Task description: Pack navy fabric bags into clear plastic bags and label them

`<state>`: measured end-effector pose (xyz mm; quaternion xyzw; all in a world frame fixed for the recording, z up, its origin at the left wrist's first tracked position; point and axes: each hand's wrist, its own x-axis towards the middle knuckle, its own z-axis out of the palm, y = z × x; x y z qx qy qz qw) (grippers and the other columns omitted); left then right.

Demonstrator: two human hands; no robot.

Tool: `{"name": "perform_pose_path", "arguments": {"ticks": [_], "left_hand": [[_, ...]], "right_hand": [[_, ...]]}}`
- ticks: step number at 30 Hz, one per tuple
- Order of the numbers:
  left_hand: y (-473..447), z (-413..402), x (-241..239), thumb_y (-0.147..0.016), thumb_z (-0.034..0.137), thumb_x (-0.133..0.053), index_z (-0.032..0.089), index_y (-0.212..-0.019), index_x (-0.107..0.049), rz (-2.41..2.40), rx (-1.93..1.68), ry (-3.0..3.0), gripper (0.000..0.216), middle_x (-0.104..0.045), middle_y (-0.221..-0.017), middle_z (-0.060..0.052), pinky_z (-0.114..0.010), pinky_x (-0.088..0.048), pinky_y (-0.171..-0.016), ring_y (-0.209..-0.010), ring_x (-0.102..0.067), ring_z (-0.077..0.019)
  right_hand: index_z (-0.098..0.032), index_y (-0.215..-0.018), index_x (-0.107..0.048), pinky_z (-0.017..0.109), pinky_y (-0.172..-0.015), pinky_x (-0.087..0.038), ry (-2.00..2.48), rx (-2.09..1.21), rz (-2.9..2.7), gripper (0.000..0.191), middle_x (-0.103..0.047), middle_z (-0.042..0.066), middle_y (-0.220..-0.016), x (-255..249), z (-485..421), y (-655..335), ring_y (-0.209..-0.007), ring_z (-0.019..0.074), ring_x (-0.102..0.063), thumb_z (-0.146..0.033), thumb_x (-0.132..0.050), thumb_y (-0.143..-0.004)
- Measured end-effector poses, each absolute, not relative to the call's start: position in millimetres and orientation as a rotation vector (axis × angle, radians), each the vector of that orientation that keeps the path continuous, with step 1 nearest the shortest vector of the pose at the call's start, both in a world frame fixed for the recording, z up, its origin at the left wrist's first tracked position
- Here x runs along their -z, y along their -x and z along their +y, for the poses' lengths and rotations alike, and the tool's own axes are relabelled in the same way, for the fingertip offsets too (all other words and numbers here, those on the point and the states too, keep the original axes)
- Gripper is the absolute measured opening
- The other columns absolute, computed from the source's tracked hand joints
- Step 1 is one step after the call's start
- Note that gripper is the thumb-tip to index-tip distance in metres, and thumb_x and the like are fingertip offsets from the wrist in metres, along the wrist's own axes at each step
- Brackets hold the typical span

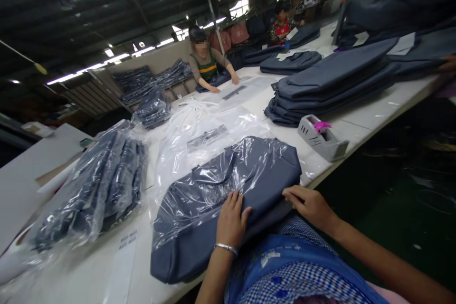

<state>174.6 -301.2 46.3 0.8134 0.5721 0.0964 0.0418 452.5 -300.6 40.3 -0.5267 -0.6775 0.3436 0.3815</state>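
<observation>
A dark blue bag (199, 242) lies at the near edge of the table, its far part under a clear plastic sleeve (245, 156) and its near strip bare. My left hand (232, 218) rests flat on the bag, fingers stretched over the sleeve's edge. At the bag's right end, my right hand (308, 204) is closed in a pinch; whatever is between its fingertips is too small to make out. Just beyond the bag, flat clear plastic sleeves (178, 149) with a dark printed strip lie spread out.
Right of the bag stands a grey tape dispenser (322, 137) with a pink part. Behind it are stacked dark blue bags (331, 78). Plastic-wrapped bags (96, 180) lie at left. Across the table, a co-worker (208, 64) reaches over the sleeves; another person (281, 26) is farther back.
</observation>
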Motion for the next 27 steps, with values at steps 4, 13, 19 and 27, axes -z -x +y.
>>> {"name": "perform_pose_path", "arguments": {"ticks": [4, 13, 19, 27], "left_hand": [[-172.8, -310.7, -42.3, -0.098, 0.04, -0.04, 0.017, -0.139, -0.049, 1.735, -0.336, -2.537, 0.048, -0.046, -0.15, -0.012, -0.048, -0.043, -0.111, -0.14, -0.04, -0.028], [-185.9, -324.0, -43.2, -0.086, 0.045, -0.062, 0.024, -0.15, -0.033, 1.764, -0.278, -2.556, 0.073, -0.035, -0.156, -0.015, -0.053, -0.041, -0.11, -0.143, -0.034, -0.0336], [-190.2, -320.2, -45.8, -0.068, -0.01, -0.048, 0.025, -0.151, -0.029, 1.934, -0.259, -2.528, 0.092, -0.037, -0.156, -0.013, -0.047, -0.04, -0.113, -0.143, -0.035, -0.0284], [-170.4, -301.0, -46.4, -0.068, -0.01, -0.036, 0.021, -0.148, -0.038, 1.832, -0.422, -2.535, 0.086, -0.051, -0.146, -0.01, -0.041, -0.048, -0.108, -0.133, -0.049, -0.0243]], "right_hand": [[-0.013, -0.097, -0.067, 0.034, -0.061, -0.058, 1.462, -1.764, -0.954, 0.058, -0.071, 0.013, -0.091, -17.6, -326.0, -436.5, -0.063, 0.0199, -0.069, -0.068, -0.052, -0.087], [-0.014, -0.108, -0.066, 0.038, -0.098, -0.051, 0.884, -2.036, -0.433, 0.04, -0.069, 0.013, -0.117, -23.2, -317.4, -377.6, -0.105, 0.023, -0.067, -0.045, -0.073, -0.083], [-0.012, -0.109, -0.069, 0.042, -0.091, -0.054, 0.86, -1.912, -0.524, 0.042, -0.071, 0.014, -0.112, -40.5, -301.4, -357.9, -0.101, 0.0267, -0.067, -0.041, -0.075, -0.08], [-0.019, -0.091, -0.074, 0.041, -0.086, -0.055, 0.939, -1.925, -0.643, 0.03, -0.075, 0.01, -0.089, -19.1, -278.0, -348.3, -0.097, 0.0312, -0.069, -0.025, -0.073, -0.061]]}}
